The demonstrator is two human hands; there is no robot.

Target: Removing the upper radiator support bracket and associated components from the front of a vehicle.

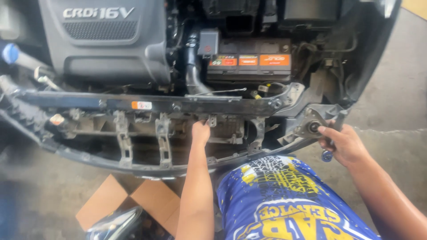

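I look down into an open car engine bay with the front panel stripped. My left hand (200, 132) reaches up under the black upper crossmember (147, 105) and touches a small metal bracket (211, 121) there. My right hand (341, 143) is closed on a metal wrench (329, 150), whose ring end shows below the fist. It is at a round grey mount (312, 126) on the right front corner of the frame. The curved lower front bar (133, 166) runs below both hands.
A grey engine cover (106, 40) sits at the upper left and a black battery (249, 62) with orange labels at the centre right. A cardboard box (133, 202) lies on the concrete floor below, with a shiny dark part (118, 224) beside it. My blue and yellow shorts (284, 200) fill the lower right.
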